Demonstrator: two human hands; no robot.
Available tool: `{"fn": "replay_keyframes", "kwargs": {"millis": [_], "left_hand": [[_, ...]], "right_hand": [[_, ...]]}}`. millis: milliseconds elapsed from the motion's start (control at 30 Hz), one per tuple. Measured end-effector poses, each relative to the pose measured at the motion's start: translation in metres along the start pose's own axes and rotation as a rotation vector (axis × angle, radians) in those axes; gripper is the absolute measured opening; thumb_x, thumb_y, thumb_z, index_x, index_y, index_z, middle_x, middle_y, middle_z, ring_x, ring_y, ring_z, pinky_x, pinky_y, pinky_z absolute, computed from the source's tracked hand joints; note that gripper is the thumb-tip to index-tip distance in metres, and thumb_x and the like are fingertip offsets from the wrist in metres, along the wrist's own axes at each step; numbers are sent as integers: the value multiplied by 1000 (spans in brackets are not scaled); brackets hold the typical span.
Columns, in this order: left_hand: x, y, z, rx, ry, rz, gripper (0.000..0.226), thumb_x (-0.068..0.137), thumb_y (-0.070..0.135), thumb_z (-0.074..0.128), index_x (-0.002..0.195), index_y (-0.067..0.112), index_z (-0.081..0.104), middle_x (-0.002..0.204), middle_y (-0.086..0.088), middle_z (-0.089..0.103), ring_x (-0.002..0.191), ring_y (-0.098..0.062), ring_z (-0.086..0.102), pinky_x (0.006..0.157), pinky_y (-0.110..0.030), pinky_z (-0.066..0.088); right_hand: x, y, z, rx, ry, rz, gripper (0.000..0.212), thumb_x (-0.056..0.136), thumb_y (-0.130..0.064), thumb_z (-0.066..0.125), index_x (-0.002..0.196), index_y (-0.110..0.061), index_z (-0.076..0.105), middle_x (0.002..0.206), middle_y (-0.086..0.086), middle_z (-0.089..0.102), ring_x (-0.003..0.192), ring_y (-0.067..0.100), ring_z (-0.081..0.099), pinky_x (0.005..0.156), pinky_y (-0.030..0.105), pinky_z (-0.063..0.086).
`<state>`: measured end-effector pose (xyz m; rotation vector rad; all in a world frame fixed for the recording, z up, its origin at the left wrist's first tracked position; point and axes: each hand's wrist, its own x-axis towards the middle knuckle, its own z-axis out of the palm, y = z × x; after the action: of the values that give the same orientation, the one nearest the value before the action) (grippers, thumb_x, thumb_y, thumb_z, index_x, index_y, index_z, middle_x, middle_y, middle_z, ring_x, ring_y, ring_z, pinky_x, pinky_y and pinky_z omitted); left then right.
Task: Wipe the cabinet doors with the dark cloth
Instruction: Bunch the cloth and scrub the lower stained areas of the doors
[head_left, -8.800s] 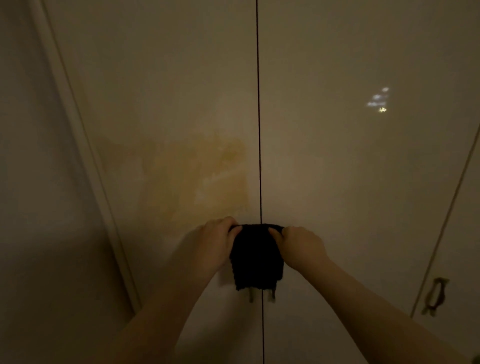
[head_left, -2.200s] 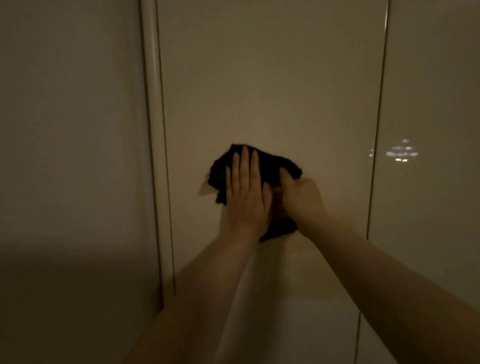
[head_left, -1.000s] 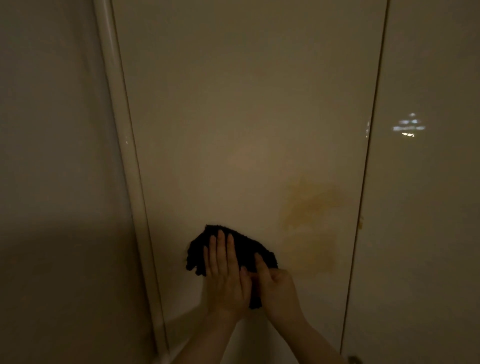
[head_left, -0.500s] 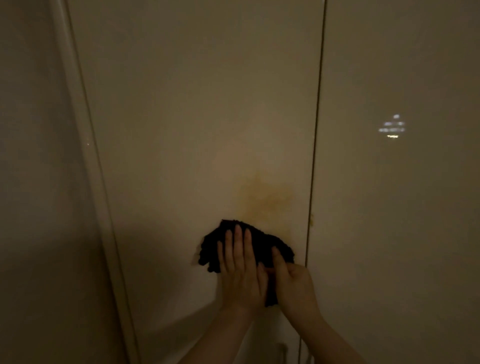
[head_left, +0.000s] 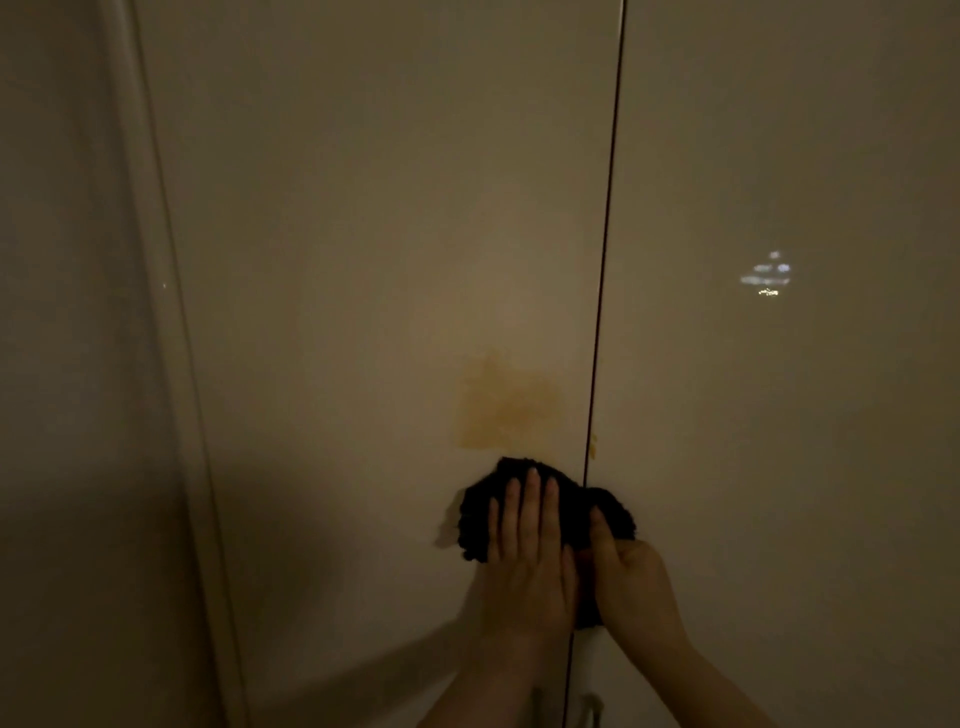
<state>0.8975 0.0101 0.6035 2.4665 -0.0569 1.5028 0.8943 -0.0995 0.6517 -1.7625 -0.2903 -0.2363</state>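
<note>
Half a second ago the dark cloth (head_left: 545, 512) was all on the left door, and now it is sitting farther right, across the thin dark gap (head_left: 602, 291) between the two cabinet doors. Both hands are sitting farther right too.

The left hand (head_left: 527, 561) is lying flat on the cloth with its fingers straight and close together, pressing the cloth onto the left door (head_left: 363, 234). Its grip is released; it is only pushing. The right hand (head_left: 626, 577) is lying just beside it, touching it. Its thumb is pointing up along the cloth, and its fingers are looking tucked under the cloth's right edge, so its grip is grasping the cloth.

The cloth is bunching up into a dark, fuzzy lump. Most of it is lying on the left door, and a smaller part is poking onto the right door (head_left: 779, 467).

A yellow-brown stain (head_left: 506, 402) is showing on the left door, just above the cloth and close to the gap. A small bright light spot (head_left: 766, 275) is shining on the right door, well apart from the hands. A pale upright strip (head_left: 156, 312) is running along the far left side of the left door.
</note>
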Motion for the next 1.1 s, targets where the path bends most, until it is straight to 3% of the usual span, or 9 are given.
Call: {"fn": "replay_keyframes", "kwargs": {"millis": [133,233,367,500,733,900,1100], "left_hand": [[1,-18,-9,23,-50,129,61,102,30,22,155,13,-1,164,-2,-7,150,-21,-1,121,-39,5],[7,-31,-17,42,-87,172,69,98,32,33,155,15,-2,164,-1,-8,150,-19,-3,121,-37,4],[30,-54,-38,109,-102,223,59,102,35,13,155,14,-2,163,-1,-11,150,-19,-7,121,-35,-2],[73,-84,-71,159,-42,252,57,102,34,5,155,15,-4,162,1,-16,149,-17,-10,120,-34,-6],[85,-122,-90,184,80,179,60,101,30,20,155,14,-2,163,1,-14,150,-18,-8,122,-38,-4],[80,-142,-96,168,97,156,57,103,32,13,155,15,-3,163,0,-14,150,-19,-6,122,-41,0],[90,-119,-89,154,180,101,63,98,23,26,155,10,1,163,-6,-3,150,-23,-4,121,-47,2]], "right_hand": [[-2,-5,14,-40,19,5,63,101,-35,36,50,-5,57,42,4,55,33,9,45,36,20,32],[-5,-11,28,1,58,11,59,102,-33,33,55,-6,57,48,8,57,39,14,48,41,23,33],[-4,-34,51,60,87,2,58,102,-32,33,57,-6,59,49,7,58,42,15,49,46,27,35],[3,-78,83,69,103,-63,59,102,-32,30,61,-4,60,51,6,57,46,18,49,45,26,33],[8,-108,124,-33,51,-148,53,103,-34,29,66,-8,57,51,1,53,40,11,44,41,26,32],[3,-111,143,-88,35,-163,52,103,-37,27,69,-9,56,52,-4,51,41,7,42,41,21,30],[2,-117,119,-80,-5,-188,44,100,-38,26,85,-14,60,69,9,65,62,26,61,59,39,51]]}}
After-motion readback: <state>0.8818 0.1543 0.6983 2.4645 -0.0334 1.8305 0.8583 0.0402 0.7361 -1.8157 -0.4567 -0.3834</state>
